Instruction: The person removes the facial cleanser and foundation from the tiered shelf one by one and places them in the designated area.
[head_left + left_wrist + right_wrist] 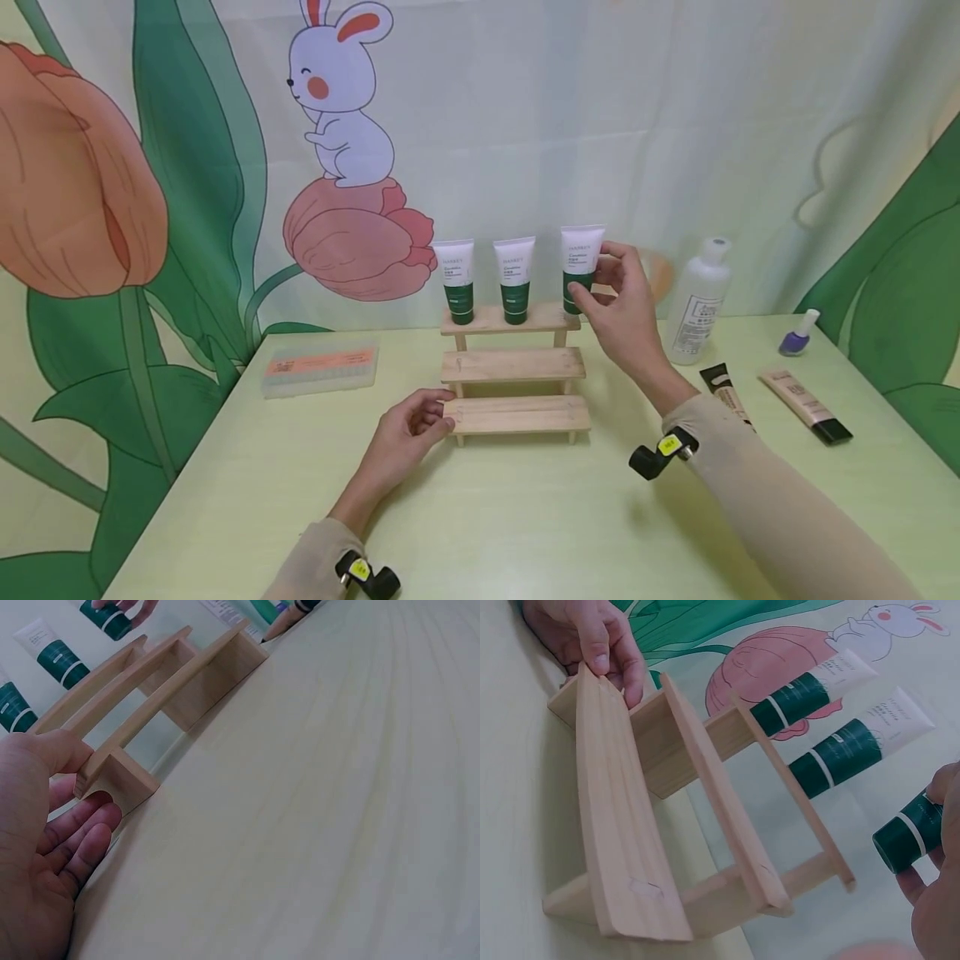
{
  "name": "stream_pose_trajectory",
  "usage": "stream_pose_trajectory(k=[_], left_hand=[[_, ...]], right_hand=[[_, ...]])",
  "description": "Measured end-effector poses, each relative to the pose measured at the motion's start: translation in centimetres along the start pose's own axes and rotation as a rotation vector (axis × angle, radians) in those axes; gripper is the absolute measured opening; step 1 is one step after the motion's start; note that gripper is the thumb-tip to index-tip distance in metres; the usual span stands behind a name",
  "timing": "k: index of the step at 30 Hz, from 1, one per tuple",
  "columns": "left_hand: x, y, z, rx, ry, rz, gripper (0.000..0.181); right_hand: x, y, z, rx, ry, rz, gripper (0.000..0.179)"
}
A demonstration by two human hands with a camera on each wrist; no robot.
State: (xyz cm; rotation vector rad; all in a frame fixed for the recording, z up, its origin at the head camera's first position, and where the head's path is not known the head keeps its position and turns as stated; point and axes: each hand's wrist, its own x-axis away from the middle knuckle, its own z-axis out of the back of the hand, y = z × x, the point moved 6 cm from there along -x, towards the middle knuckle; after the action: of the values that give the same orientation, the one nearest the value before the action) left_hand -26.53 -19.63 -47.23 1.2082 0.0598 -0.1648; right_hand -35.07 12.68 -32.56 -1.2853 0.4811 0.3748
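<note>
A small three-step wooden stand (513, 367) is on the table, facing me. My left hand (405, 429) pinches the left end of its lowest step; the left wrist view shows the thumb on top and fingers below. Over the right end of the top step, my right hand (628, 312) holds a white-and-green squeeze tube (579, 260) upright by its side. In the right wrist view, a gap separates this tube's green cap (898, 846) from the step. Two matching tubes stand cap-down on the top step, one at the left (460, 283) and one near the middle (514, 282).
A flat clear case (322, 371) lies at the back left. To the right are a white bottle (699, 304), a purple nail polish bottle (798, 333), a beige tube (802, 404) and a dark-capped small tube (723, 392) partly behind my sleeve. A printed curtain (525, 108) hangs behind.
</note>
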Motion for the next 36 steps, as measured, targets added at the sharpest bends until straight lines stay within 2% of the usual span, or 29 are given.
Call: stream_pose_trajectory(k=[8,21,27,36], left_hand=[[0.1,0.1,0.1,0.002,0.003,0.002,0.031],[0.1,0.2,-0.2,0.006,-0.004,-0.005,0.031],[0.0,0.2,-0.2,0.011,0.001,-0.01,0.03],[0.0,-0.1,-0.3,-0.033,0.005,-0.007,0.03]], right_hand=[[-0.1,-1.7,3.8,0.023,0.056,0.06,0.059],[-0.2,-2.9,10.7,0.079,0.145,0.06,0.058],[0.4,-3.1,14.3,0.152,0.179,0.019,0.062],[1.7,-3.4,18.8,0.196,0.266,0.08,0.063]])
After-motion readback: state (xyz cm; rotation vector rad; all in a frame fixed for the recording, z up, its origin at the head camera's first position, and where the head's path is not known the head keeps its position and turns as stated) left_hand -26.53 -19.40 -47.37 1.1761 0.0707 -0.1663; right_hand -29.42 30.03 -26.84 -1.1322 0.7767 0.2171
